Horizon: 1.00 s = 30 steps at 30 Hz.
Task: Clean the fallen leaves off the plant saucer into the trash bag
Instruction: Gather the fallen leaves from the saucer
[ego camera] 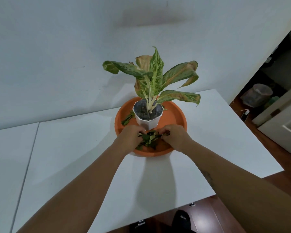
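An orange round plant saucer (175,113) sits on the white table, with a white pot (149,121) holding a speckled green plant (155,73) in its middle. At the saucer's near side a clump of fallen leaves (149,138) hangs between my hands. My left hand (130,137) pinches the clump's left end and my right hand (175,136) pinches its right end. More loose leaves (128,118) lie in the saucer left of the pot, and a small bit shows to the pot's right. No trash bag lies on the table.
The white table (74,148) runs left, with a seam (26,165) between two tops; its right edge drops to a wooden floor (275,157). A bag-lined bin (258,95) stands on the floor at far right, beside a white door (287,125). A wall rises behind.
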### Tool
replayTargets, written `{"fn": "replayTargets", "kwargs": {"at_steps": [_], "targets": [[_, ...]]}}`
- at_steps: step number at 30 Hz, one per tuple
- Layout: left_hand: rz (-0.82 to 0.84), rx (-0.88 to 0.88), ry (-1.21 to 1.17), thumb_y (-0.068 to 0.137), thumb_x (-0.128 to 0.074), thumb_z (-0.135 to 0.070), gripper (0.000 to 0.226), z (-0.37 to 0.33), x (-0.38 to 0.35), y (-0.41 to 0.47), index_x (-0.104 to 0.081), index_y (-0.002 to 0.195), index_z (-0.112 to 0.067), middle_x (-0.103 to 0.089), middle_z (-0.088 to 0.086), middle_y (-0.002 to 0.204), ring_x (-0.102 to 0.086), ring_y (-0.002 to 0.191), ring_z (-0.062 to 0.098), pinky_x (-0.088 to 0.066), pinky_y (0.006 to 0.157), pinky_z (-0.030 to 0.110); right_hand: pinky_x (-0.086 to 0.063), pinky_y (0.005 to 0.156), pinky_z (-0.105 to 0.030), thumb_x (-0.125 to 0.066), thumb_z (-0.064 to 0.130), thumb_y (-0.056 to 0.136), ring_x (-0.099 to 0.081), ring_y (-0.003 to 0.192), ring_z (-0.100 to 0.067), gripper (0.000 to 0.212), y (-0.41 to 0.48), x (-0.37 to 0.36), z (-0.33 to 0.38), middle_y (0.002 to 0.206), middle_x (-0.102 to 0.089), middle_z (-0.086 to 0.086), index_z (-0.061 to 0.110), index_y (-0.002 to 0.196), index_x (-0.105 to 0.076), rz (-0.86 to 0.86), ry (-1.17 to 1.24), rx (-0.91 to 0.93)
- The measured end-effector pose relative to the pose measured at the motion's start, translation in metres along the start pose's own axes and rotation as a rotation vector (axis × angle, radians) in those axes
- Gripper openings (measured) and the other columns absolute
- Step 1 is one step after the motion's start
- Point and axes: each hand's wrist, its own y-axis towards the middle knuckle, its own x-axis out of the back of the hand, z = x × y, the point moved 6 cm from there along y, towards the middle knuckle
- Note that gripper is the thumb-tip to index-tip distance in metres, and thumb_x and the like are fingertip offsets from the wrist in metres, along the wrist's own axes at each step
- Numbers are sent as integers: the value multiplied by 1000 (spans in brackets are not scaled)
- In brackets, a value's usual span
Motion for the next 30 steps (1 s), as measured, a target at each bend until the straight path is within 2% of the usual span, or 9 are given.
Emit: {"fn": "replayTargets", "kwargs": {"at_steps": [5,9,11,14,18,20,23,27,30], "targets": [[-110,59,-212,91,-67,-10,18,8,10,-8,-77,105,-16,-72,-3,107,-66,101,16,-53,88,29,-38,58,-16,-67,14,86,-56,69,-6,7,-8,14,-9,81,-64,5,20,87,-70,-139,466,-146],[-188,181,-437,90,-68,-11,12,11,15,-16,-76,93,-18,-72,-5,91,-68,89,16,-56,82,30,-42,52,-14,-71,12,84,-56,50,0,9,-12,15,-11,69,-65,5,19,78,-69,-139,759,-194],[-217,249,-591,90,-67,-9,15,9,13,-22,-75,86,-21,-73,-2,89,-72,86,22,-60,81,36,-45,52,-16,-70,10,84,-58,54,-4,4,-11,12,-12,72,-67,0,14,84,-70,-102,905,-214],[-283,335,-709,87,-72,-12,11,3,12,-30,-75,86,-23,-76,-1,93,-73,91,24,-60,85,41,-54,66,-24,-68,4,85,-65,69,-16,6,-7,12,-10,79,-71,-8,9,86,-70,-6,1093,-206],[-385,423,-865,83,-77,-12,9,-7,7,-41,-77,91,-17,-77,6,96,-74,93,28,-58,91,48,-57,63,-20,-63,-3,87,-63,63,-15,9,-6,22,-5,76,-70,-8,5,85,-68,102,1246,-139],[-435,442,-925,83,-77,-12,10,-11,4,-44,-77,93,-14,-76,9,98,-74,92,27,-60,88,43,-58,66,-21,-62,-5,87,-63,67,-16,8,-4,25,-3,82,-69,-9,3,87,-66,122,1292,-125],[-529,469,-1009,87,-74,-10,14,-28,-2,-52,-74,100,-8,-74,10,103,-72,82,20,-60,69,27,-57,70,-24,-63,-3,87,-66,82,-20,12,-2,31,-6,102,-68,-17,-1,99,-66,194,1291,-113],[-620,496,-1183,87,-72,-7,13,-39,-11,-60,-73,101,-6,-73,19,112,-70,104,35,-57,93,46,-57,64,-20,-62,-4,87,-66,88,-19,18,-2,38,-5,110,-65,-18,-3,105,-63,250,1331,-102],[-650,493,-1297,89,-69,-4,13,-47,-15,-64,-72,101,-4,-71,19,116,-69,109,34,-56,92,42,-57,63,-19,-62,-5,87,-65,88,-20,23,-4,42,-6,115,-63,-20,-6,110,-61,271,1353,-114]]}}
